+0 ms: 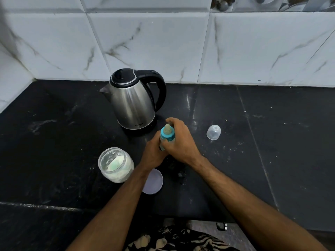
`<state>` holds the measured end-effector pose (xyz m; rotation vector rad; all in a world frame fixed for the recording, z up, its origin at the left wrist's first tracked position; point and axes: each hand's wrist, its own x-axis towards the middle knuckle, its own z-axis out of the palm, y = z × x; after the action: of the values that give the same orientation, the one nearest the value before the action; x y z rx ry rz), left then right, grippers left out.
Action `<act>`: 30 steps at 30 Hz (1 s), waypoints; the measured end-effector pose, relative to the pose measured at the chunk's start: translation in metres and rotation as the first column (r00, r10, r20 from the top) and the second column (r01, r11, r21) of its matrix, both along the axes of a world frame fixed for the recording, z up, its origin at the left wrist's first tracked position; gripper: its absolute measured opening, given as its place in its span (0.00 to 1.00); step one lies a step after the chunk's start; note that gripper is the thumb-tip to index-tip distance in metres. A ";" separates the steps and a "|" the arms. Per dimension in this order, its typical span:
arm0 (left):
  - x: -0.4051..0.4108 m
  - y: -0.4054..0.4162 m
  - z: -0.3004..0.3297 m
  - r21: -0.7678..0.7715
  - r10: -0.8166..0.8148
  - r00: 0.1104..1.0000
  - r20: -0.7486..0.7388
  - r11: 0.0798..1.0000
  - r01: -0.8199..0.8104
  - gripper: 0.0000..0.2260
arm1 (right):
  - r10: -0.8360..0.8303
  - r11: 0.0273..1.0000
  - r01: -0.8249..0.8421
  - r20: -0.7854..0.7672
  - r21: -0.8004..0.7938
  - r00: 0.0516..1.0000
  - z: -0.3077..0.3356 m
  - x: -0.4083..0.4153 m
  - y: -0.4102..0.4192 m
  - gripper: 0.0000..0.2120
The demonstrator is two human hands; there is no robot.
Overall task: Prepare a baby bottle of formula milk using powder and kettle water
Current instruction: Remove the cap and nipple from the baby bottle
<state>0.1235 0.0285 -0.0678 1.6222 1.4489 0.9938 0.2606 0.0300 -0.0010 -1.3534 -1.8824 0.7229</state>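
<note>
A baby bottle with a blue collar and a pale teat stands on the black counter, in front of the steel kettle. My left hand grips the bottle's body from the left. My right hand curls round its collar and upper part from the right. Most of the bottle's body is hidden by both hands. An open clear jar of white powder stands to the left, with a green scoop inside it.
The jar's pale lid lies on the counter under my left wrist. A clear bottle cap sits to the right of the bottle. Marble-tiled wall runs behind the kettle. White specks dot the counter.
</note>
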 end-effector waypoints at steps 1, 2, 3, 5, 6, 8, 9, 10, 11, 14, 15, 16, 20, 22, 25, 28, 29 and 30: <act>0.000 0.000 0.000 0.005 -0.005 1.000 0.001 1.000 0.005 0.24 | 0.011 1.000 -0.011 0.008 0.004 1.000 0.000 -0.001 -0.001 0.33; 0.000 0.000 0.000 0.008 -0.009 1.000 0.001 1.000 0.009 0.24 | 0.002 1.000 -0.003 0.028 0.007 1.000 -0.001 -0.001 -0.002 0.35; 0.000 0.000 0.000 0.009 -0.012 1.000 -0.005 1.000 0.012 0.25 | -0.022 1.000 0.021 0.047 0.010 0.999 -0.001 -0.002 -0.001 0.36; 0.000 0.000 0.001 0.002 -0.014 1.000 -0.011 1.000 0.014 0.26 | -0.082 0.997 0.081 0.072 0.012 0.994 0.001 -0.002 0.000 0.36; 0.000 -0.001 0.001 -0.005 -0.013 1.000 -0.005 1.000 0.013 0.27 | -0.096 0.995 0.096 0.075 0.012 0.993 0.001 -0.001 0.000 0.35; -0.001 -0.002 0.000 -0.009 -0.014 1.000 0.005 1.000 0.014 0.27 | -0.069 0.998 0.069 0.062 0.016 0.996 0.003 -0.002 0.000 0.32; -0.001 -0.001 -0.001 -0.009 -0.016 1.000 0.007 1.000 0.016 0.26 | -0.041 0.999 0.040 0.052 0.018 0.998 0.003 -0.002 -0.001 0.32; -0.001 -0.001 -0.002 -0.012 -0.016 1.000 0.007 1.000 0.016 0.25 | -0.015 1.000 0.014 0.042 0.018 0.999 0.003 -0.003 -0.003 0.32; 0.000 0.000 -0.002 -0.016 -0.014 1.000 0.012 1.000 0.014 0.24 | 0.001 1.000 -0.002 0.036 0.016 0.999 0.003 -0.003 -0.004 0.33; 0.001 0.001 -0.002 -0.004 -0.005 1.000 -0.017 1.000 0.005 0.23 | -0.027 0.999 0.025 0.060 0.026 0.998 0.002 -0.003 -0.003 0.36; 0.000 0.000 -0.002 0.001 -0.008 1.000 -0.020 1.000 0.008 0.25 | -0.049 0.999 0.047 0.071 0.028 0.996 0.002 -0.003 -0.002 0.35; 0.000 0.000 -0.002 -0.001 -0.010 1.000 -0.004 1.000 0.010 0.26 | -0.064 0.998 0.062 0.078 0.024 0.995 0.002 -0.002 0.000 0.35; 0.000 -0.002 -0.002 -0.015 -0.003 1.000 0.024 1.000 0.003 0.27 | -0.046 0.998 0.042 0.097 0.046 0.994 0.002 -0.001 0.001 0.23; -0.001 -0.002 -0.001 -0.015 -0.004 1.000 0.011 1.000 0.004 0.25 | -0.045 0.997 0.039 0.102 0.063 0.994 0.004 -0.002 0.000 0.20; -0.001 -0.001 -0.003 -0.027 0.005 1.000 -0.002 1.000 -0.005 0.22 | -0.032 0.998 0.025 0.110 0.065 0.993 0.004 -0.003 -0.001 0.23; -0.001 0.001 -0.006 -0.023 0.009 0.999 -0.032 1.000 -0.010 0.22 | -0.016 0.999 0.010 0.126 0.048 0.992 0.001 -0.003 0.000 0.27; -0.001 0.001 -0.006 -0.021 0.012 0.999 -0.037 1.000 -0.013 0.23 | -0.016 0.999 0.011 0.129 0.041 0.992 0.001 -0.003 0.001 0.28; -0.001 0.001 -0.005 -0.023 0.014 0.999 -0.035 1.000 -0.015 0.25 | -0.018 0.999 0.013 0.128 0.039 0.992 0.000 -0.002 0.002 0.29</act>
<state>0.1227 0.0294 -0.0730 1.6215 1.4916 0.9573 0.2585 0.0321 -0.0007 -1.4184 -1.9728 0.6015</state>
